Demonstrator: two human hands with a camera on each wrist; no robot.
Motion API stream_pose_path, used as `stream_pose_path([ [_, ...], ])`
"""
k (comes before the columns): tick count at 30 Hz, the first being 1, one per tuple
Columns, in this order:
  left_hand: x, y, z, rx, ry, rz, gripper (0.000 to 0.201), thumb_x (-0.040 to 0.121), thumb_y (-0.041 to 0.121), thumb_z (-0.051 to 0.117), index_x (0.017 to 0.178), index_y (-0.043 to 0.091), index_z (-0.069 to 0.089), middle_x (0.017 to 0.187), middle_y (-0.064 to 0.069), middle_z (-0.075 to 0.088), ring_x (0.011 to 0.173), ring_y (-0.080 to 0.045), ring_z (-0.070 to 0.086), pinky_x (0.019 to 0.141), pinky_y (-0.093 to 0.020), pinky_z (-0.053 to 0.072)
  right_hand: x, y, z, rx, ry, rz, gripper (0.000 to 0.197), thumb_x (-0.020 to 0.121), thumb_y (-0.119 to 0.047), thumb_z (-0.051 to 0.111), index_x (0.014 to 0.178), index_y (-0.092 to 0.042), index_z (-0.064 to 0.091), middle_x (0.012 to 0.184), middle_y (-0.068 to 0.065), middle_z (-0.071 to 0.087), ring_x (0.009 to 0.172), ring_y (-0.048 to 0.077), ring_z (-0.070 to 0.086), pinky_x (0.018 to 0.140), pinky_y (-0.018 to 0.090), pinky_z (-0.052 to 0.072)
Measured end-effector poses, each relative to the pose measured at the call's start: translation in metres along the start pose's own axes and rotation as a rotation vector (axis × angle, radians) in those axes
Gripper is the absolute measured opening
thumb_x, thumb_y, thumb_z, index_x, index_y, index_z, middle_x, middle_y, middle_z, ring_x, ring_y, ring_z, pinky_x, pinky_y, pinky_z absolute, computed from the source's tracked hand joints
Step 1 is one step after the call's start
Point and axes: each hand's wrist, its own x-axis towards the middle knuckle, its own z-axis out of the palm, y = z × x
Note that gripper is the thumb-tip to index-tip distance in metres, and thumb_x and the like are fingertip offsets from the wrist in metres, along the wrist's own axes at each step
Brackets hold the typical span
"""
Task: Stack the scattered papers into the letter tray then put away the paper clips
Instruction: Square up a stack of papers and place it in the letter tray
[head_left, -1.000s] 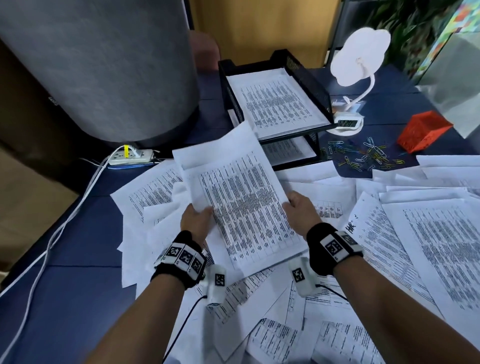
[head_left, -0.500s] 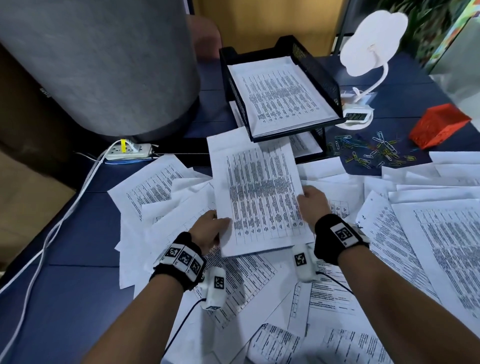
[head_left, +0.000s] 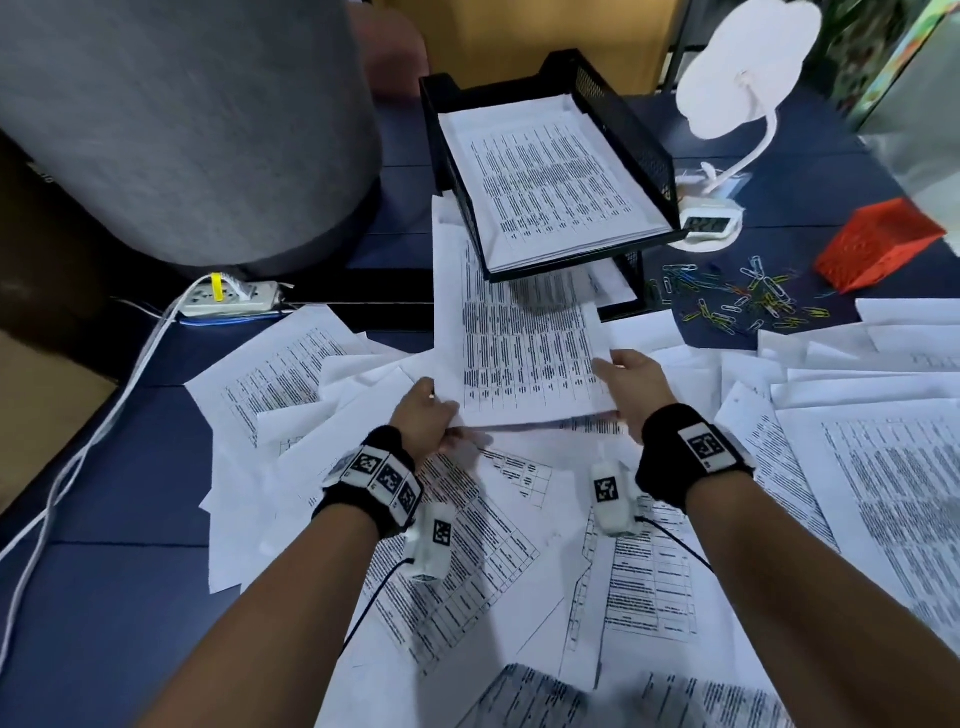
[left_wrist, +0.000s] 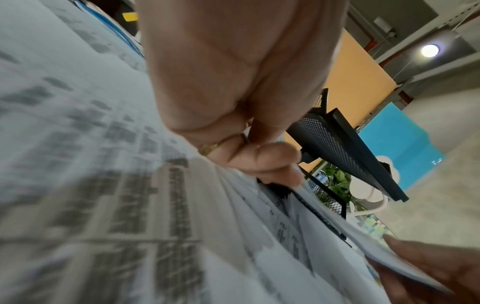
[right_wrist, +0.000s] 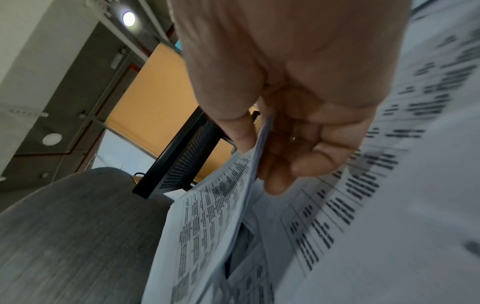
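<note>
At the tray's (head_left: 631, 135) open front, the sheaf (head_left: 519, 353) lay half under the upper tier, pinched at its near corners by the left hand (head_left: 423, 421) and right hand (head_left: 626, 387), likely to feed it in square; clips (head_left: 737, 304) lay scattered beside.

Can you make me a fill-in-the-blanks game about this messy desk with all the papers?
1. Both hands hold a printed sheet whose far end slides into the ____ tier of the black letter tray.
2. The basket lying tipped over is ____.
3. The colourful paper clips lie scattered on the ____ desk.

Missing words: lower; red; blue
</note>
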Motion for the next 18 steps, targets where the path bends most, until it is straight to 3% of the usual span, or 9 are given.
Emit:
stream_pose_path([
  [2, 0.006, 0.01, 0.006, -0.048, 0.005, 0.021, 0.013, 0.096, 0.0, 0.04, 0.093, 0.012, 0.035, 0.082, -0.023, 0.055, 0.064, -0.034, 0.07, 0.038, -0.026, 0.041, -0.003, 0.005, 0.0, 0.136, -0.066, 0.078, 0.019, 0.092, -0.016, 0.058, 0.11, -0.015, 0.051, 0.088, 0.012, 0.061, 0.053, 0.018, 0.059, 0.05, 0.025, 0.045],
  [4, 0.01, 0.019, 0.013, -0.085, 0.033, 0.045, 0.017, 0.097, -0.001, 0.04, 0.088, 0.014, 0.038, 0.084, -0.02, 0.056, 0.066, -0.033, 0.067, 0.035, -0.022, 0.039, -0.005, 0.006, 0.0, 0.248, -0.071, 0.113, 0.026, 0.093, -0.01, 0.056, 0.116, -0.014, 0.042, 0.073, 0.015, 0.057, 0.046, 0.017, 0.055, 0.046, 0.026, 0.039],
  [7, 0.019, 0.026, 0.021, -0.092, 0.122, 0.089, 0.007, 0.096, 0.005, 0.05, 0.098, 0.012, 0.048, 0.087, -0.01, 0.058, 0.058, -0.019, 0.063, 0.045, -0.025, 0.05, 0.002, 0.002, 0.001, 0.359, 0.021, 0.122, 0.051, 0.094, 0.001, 0.051, 0.14, -0.007, 0.03, 0.073, 0.015, 0.053, 0.057, 0.02, 0.053, 0.049, 0.026, 0.041],
  [9, 0.029, 0.024, 0.02, -0.007, 0.169, 0.102, 0.014, 0.094, 0.012, 0.054, 0.107, 0.006, 0.052, 0.096, -0.011, 0.064, 0.063, -0.018, 0.064, 0.06, -0.03, 0.052, 0.009, -0.002, -0.001, 0.402, 0.072, 0.137, 0.062, 0.094, 0.003, 0.05, 0.147, -0.004, 0.019, 0.075, 0.015, 0.055, 0.058, 0.02, 0.054, 0.045, 0.022, 0.045],
  [12, 0.036, 0.022, 0.013, 0.262, 0.171, 0.133, 0.034, 0.092, 0.028, 0.059, 0.119, 0.009, 0.052, 0.109, -0.006, 0.063, 0.087, -0.019, 0.061, 0.079, -0.026, 0.046, 0.022, -0.01, -0.004, 0.435, 0.122, 0.141, 0.063, 0.094, 0.004, 0.048, 0.148, -0.005, 0.017, 0.072, 0.016, 0.055, 0.056, 0.019, 0.053, 0.041, 0.019, 0.045],
  [14, 0.041, 0.021, 0.007, 0.582, 0.151, 0.107, 0.056, 0.08, 0.049, 0.064, 0.124, 0.017, 0.05, 0.12, -0.004, 0.059, 0.104, -0.026, 0.057, 0.089, -0.033, 0.046, 0.031, -0.02, -0.006, 0.434, 0.137, 0.129, 0.046, 0.094, 0.004, 0.047, 0.137, -0.008, 0.032, 0.072, 0.016, 0.055, 0.053, 0.017, 0.054, 0.042, 0.019, 0.044],
  [16, 0.044, 0.019, 0.003, 0.901, 0.113, 0.046, 0.075, 0.062, 0.065, 0.062, 0.124, 0.024, 0.048, 0.127, -0.003, 0.054, 0.111, -0.029, 0.053, 0.094, -0.04, 0.045, 0.045, -0.026, -0.007, 0.407, 0.146, 0.12, 0.023, 0.094, 0.004, 0.047, 0.114, -0.007, 0.042, 0.077, 0.017, 0.056, 0.048, 0.014, 0.054, 0.039, 0.018, 0.042],
  [18, 0.049, 0.012, 0.002, 1.08, 0.055, 0.011, 0.084, 0.054, 0.071, 0.063, 0.126, 0.032, 0.043, 0.133, 0.0, 0.046, 0.119, -0.025, 0.046, 0.1, -0.045, 0.042, 0.061, -0.03, -0.007, 0.371, 0.157, 0.13, 0.024, 0.094, 0.002, 0.047, 0.118, -0.003, 0.045, 0.08, 0.017, 0.057, 0.05, 0.013, 0.051, 0.038, 0.018, 0.039],
])
